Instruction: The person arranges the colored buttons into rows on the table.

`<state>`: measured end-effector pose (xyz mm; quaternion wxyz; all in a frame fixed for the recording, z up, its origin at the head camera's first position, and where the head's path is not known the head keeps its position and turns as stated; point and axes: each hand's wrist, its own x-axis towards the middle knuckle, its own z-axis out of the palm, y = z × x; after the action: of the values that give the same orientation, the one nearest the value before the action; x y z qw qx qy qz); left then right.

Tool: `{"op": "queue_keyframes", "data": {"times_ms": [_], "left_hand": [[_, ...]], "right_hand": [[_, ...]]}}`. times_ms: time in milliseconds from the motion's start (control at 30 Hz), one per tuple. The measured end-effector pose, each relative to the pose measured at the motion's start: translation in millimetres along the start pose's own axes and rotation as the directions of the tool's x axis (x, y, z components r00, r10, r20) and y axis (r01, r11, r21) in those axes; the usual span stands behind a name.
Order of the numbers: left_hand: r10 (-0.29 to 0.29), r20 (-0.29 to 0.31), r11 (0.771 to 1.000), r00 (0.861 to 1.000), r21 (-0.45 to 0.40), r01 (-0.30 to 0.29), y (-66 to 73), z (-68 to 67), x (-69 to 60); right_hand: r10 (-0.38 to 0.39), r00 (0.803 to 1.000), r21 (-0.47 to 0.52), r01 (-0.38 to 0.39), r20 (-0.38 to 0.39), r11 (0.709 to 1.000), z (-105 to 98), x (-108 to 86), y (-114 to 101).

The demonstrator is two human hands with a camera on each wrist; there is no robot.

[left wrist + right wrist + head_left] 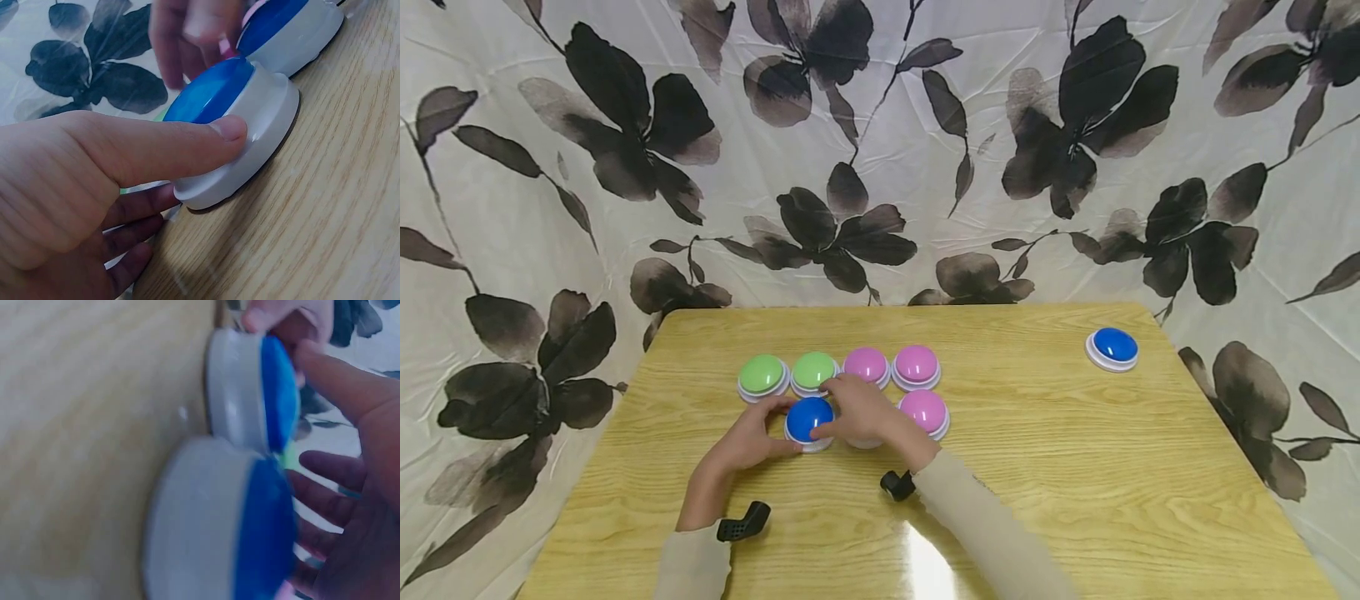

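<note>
A blue dome push button [808,419] on a white round base sits in the front row. My left hand [751,435] grips it from the left, with the thumb on the near side of the base and the fingers at the far side, as the left wrist view shows. Over the front row hovers my right hand [861,410], fingers spread and thumb by the blue dome. A second blue button [269,531] stands right beside the first, mostly hidden under the right hand in the head view. Nothing is in the right hand's grasp.
Behind are two green buttons [762,374] and two pink buttons [916,364] in a row. Another pink button [924,412] ends the front row. A lone blue button [1114,346] lies at the wooden table's [1112,467] far right. Flowered cloth [880,167] hangs behind.
</note>
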<state>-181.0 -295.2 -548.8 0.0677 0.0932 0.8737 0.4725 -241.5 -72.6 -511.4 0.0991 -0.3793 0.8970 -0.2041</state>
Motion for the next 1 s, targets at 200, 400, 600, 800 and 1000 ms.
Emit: {"op": "queue_keyframes", "data": {"times_ms": [200,400,600,800,1000], "left_hand": [[-0.004,0.008,1.0,1.0,-0.001,0.004,1.3,0.2,2.2],[-0.034,0.036,0.999,0.999,-0.023,0.034,3.7,-12.1,-5.5],[-0.095,0.038,0.995,0.995,-0.018,0.096,15.3,-20.3,-13.7],[-0.065,0.039,0.996,0.997,-0.053,0.067,31.4,-18.0,-15.8],[0.017,0.069,0.998,0.997,-0.069,-0.012,46.0,-8.9,-11.8]], "right_hand": [[-0.018,0.999,0.12,0.024,-0.049,0.992,-39.3,-10.4,17.1],[0.045,0.994,0.217,-0.023,-0.096,0.976,-71.6,-16.2,41.9],[0.077,0.985,0.216,-0.042,-0.156,0.975,-95.7,-27.8,83.5],[0.149,0.966,0.215,-0.103,-0.212,0.971,-123.8,-51.7,129.2],[0.189,0.946,0.178,-0.144,-0.265,0.973,-144.9,-81.3,173.5]]}}
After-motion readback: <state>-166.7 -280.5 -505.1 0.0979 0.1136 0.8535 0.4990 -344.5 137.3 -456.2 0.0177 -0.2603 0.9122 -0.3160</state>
